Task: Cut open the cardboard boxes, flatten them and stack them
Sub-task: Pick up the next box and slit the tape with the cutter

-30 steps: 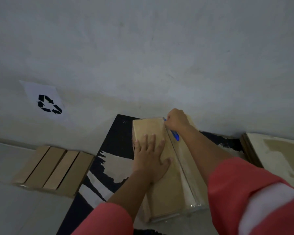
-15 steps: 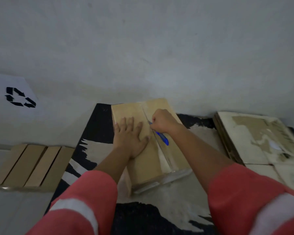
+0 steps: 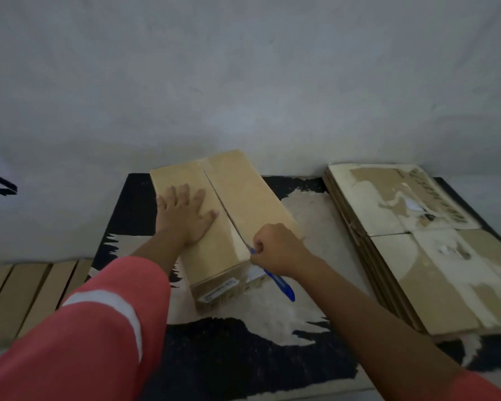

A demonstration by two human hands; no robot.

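A: What fills most of the view?
B: A pale grey plaster wall (image 3: 243, 82). Below it lies a black-and-white patterned mat (image 3: 237, 354).
A: And on the mat?
B: On its right side is a stack of flattened brown cardboard sheets (image 3: 417, 270), the top faces torn and patchy white. Just off the mat's left edge is a row of brown cardboard boxes (image 3: 26, 293), side by side.
A: Where is the box being cut?
B: The long closed brown cardboard box (image 3: 243, 195) lies mid-mat, between that row and the stack, its far end at the wall. 1 seam runs along its top.
A: The 2 hands?
B: The left hand (image 3: 182, 218) lies flat on the left flap, fingers straight and slightly spread. The right hand (image 3: 275, 248) is at the seam's near end, fingers curled tight round a blue utility knife (image 3: 281, 285). Its handle points back toward the person and its blade is hidden.
A: Anything smaller?
B: A white label (image 3: 220, 289) on the box's near end.
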